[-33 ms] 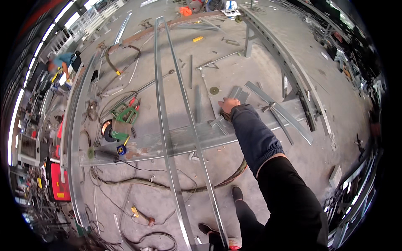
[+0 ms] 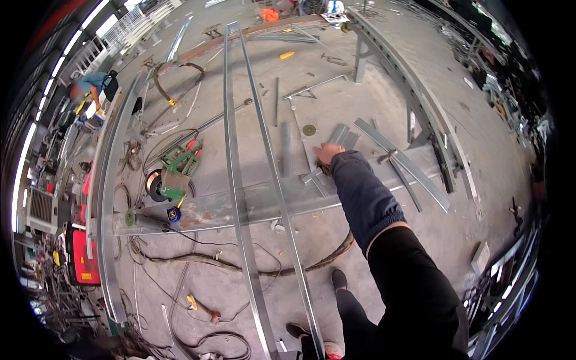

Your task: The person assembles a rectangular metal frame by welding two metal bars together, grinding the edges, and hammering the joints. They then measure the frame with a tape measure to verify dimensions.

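Observation:
My right hand (image 2: 328, 153) reaches out over the broad grey steel beam (image 2: 270, 199) lying crosswise. Its fingers are curled downward beside short metal plates (image 2: 344, 137); a small brownish thing shows under the palm, too hidden to name. Left of the hand, a short metal piece (image 2: 311, 176) lies on the beam. Loose flat metal strips (image 2: 405, 161) cross one another to the right. A pair of long, narrow steel rails (image 2: 237, 156) runs away from me across the beam. My left hand does not appear.
A green wire feeder (image 2: 180, 165), wire spool (image 2: 155, 187), blue tape measure (image 2: 174, 214) and angle grinder (image 2: 147, 222) sit left. Cables (image 2: 210, 260) snake over the floor. A steel frame (image 2: 414, 90) stands right. Another person (image 2: 93, 87) bends at far left.
The whole view has shifted very slightly. My right hand keeps the same place by the short metal plates.

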The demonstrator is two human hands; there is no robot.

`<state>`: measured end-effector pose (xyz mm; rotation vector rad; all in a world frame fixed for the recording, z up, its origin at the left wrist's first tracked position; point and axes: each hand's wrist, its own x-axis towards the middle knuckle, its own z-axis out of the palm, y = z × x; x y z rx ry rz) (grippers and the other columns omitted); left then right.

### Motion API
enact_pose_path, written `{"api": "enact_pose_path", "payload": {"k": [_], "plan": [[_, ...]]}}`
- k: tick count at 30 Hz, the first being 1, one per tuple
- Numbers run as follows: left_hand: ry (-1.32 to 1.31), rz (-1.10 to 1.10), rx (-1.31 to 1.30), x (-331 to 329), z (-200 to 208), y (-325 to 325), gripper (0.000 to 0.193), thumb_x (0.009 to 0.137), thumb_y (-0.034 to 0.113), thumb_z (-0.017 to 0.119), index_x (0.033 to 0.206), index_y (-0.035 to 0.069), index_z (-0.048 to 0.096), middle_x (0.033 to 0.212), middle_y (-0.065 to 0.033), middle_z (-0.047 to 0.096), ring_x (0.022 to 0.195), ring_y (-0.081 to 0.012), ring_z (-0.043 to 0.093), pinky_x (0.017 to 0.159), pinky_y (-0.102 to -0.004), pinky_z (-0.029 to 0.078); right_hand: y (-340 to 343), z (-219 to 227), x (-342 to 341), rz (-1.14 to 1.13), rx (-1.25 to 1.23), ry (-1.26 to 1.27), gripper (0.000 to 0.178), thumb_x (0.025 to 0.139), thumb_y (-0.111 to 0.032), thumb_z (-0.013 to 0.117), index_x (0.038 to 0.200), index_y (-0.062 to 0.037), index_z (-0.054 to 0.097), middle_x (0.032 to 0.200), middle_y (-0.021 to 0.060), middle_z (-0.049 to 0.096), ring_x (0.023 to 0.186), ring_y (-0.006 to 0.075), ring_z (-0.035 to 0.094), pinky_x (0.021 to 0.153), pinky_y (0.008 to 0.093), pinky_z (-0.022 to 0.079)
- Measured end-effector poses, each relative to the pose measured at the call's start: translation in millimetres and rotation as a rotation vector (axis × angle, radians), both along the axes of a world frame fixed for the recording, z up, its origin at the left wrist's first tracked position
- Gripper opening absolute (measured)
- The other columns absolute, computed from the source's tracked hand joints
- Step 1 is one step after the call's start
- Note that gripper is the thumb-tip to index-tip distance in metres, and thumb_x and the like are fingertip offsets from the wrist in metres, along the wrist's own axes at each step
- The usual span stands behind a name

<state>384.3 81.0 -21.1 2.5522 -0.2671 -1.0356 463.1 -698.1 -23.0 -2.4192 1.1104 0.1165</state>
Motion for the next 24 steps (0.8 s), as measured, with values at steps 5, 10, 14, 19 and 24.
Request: {"api": "enact_pose_path", "payload": {"k": [5,10,14,19,24], "plan": [[0.017,0.077,0.08,-18.9,21.7,-5.6,0.047,0.099,0.034,0.068,0.135,0.004,0.065,0.13,-0.0169,0.066,0.121,-0.0299,0.063,0.106,-0.043,0.047,7.9,-50.3,37.0,0.4,0.243,0.153,0.051,0.097,-0.049,0.057,0.112,-0.0071,0.082,0.118,0.0209,0.077,0.109,0.04,0.073,0.1,0.0516,0.054],[0.011,0.041,0.065,4.5,28.1,-45.7,0.049,0.099,0.034,0.069,0.137,0.003,0.064,0.132,-0.0172,0.065,0.124,-0.03,0.062,0.108,-0.0434,0.046,-42.3,-90.0,32.4,0.622,-0.06,0.328,0.036,0.094,-0.03,0.065,0.115,-0.0065,0.081,0.118,0.0187,0.078,0.11,0.0393,0.074,0.093,0.0518,0.058],[0.011,0.073,0.055,-2.1,34.9,-50.7,0.049,0.1,0.034,0.069,0.138,0.003,0.064,0.134,-0.0175,0.064,0.125,-0.0301,0.061,0.11,-0.0436,0.045,-30.9,-72.7,19.1,0.237,0.041,0.129,0.037,0.09,-0.022,0.066,0.119,-0.0027,0.078,0.118,0.0243,0.076,0.115,0.0431,0.071,0.097,0.0492,0.057],[-0.008,0.089,0.002,-12.3,47.9,-41.9,0.051,0.1,0.034,0.07,0.14,0.003,0.063,0.136,-0.0178,0.064,0.127,-0.0302,0.06,0.113,-0.0439,0.044,2.2,-19.1,-19.0,-0.094,0.178,-0.38,0.053,0.087,-0.02,0.065,0.136,0.0005,0.064,0.12,0.0313,0.072,0.117,0.0478,0.067,0.1,0.0493,0.054],[-0.014,0.101,-0.081,-38.8,57.2,-14.8,0.052,0.101,0.035,0.071,0.141,0.003,0.063,0.139,-0.0182,0.063,0.13,-0.0303,0.059,0.115,-0.0442,0.042,40.0,71.7,-80.8,-0.1,0.061,-0.644,0.066,0.087,-0.014,0.063,0.153,-0.0065,0.054,0.126,0.0297,0.07,0.12,0.0467,0.066,0.1,0.0495,0.054]]}}
